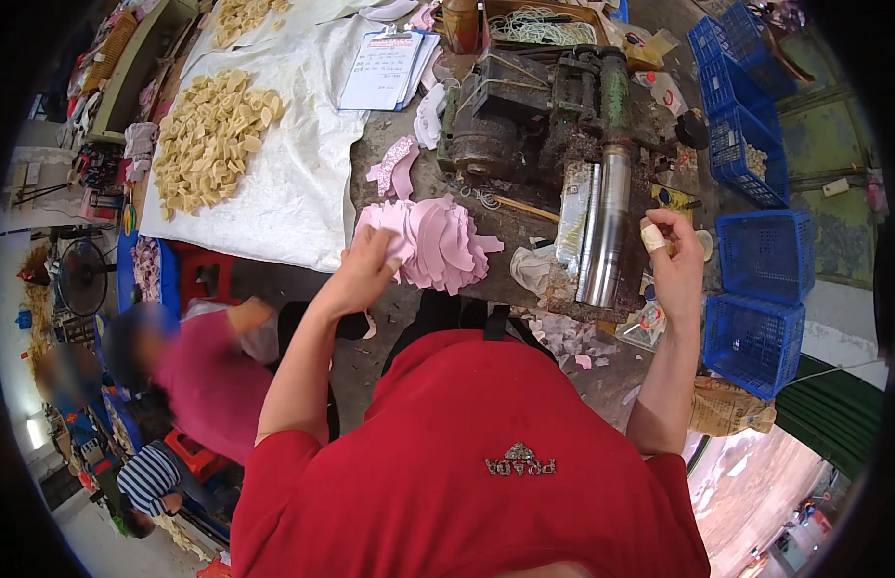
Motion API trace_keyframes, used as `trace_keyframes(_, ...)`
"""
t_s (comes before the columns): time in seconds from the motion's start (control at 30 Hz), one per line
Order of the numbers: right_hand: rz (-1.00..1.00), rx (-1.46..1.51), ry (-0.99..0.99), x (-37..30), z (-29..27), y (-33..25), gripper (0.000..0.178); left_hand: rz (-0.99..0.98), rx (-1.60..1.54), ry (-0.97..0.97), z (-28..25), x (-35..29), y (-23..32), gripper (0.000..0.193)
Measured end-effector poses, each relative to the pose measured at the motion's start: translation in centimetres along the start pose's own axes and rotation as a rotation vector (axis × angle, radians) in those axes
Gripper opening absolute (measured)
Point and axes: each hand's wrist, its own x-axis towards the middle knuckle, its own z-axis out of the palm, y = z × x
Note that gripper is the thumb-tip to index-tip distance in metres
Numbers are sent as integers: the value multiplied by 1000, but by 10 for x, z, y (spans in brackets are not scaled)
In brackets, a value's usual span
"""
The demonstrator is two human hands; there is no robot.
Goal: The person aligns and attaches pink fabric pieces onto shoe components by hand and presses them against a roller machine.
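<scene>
A heap of pink, curved, flat pieces (438, 241) lies on the worktable's near edge in front of me. My left hand (368, 265) is at the heap's left side, its fingers and thumb closed on the edge of a pink piece. Right of the heap stands a dark, greasy machine (505, 116) with a shiny metal roller (609, 226) pointing toward me. Beyond the roller's right side, my right hand (676, 252) is raised with bent fingers a little apart. A pale wrap covers one digit, and nothing shows in that hand.
A white sheet (303, 183) to the left carries a pile of yellowish chunks (211, 140). Near the back lie a clipboard with paper (385, 72) and a box of cords (544, 27). Blue crates (765, 255) line the right. A person in a dark pink top (207, 385) sits at left.
</scene>
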Motion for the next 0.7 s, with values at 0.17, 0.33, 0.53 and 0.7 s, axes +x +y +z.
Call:
trace_keyframes(0.17, -266, 46, -113, -13, 33, -44, 18, 122, -1294, 51, -16, 11, 59, 37)
trace_keyframes(0.33, -561, -209, -29, -24, 80, -78, 28, 413, -1501, -27, 9, 26, 123, 37)
trace_keyframes(0.53, -645, -329, 201, -25, 96, -72, 26, 444, -1653, -44, 23, 31, 165, 35)
trace_keyframes(0.7, -705, -338, 285, -22, 89, -67, 16, 362, -1693, 52, 30, 34, 178, 31)
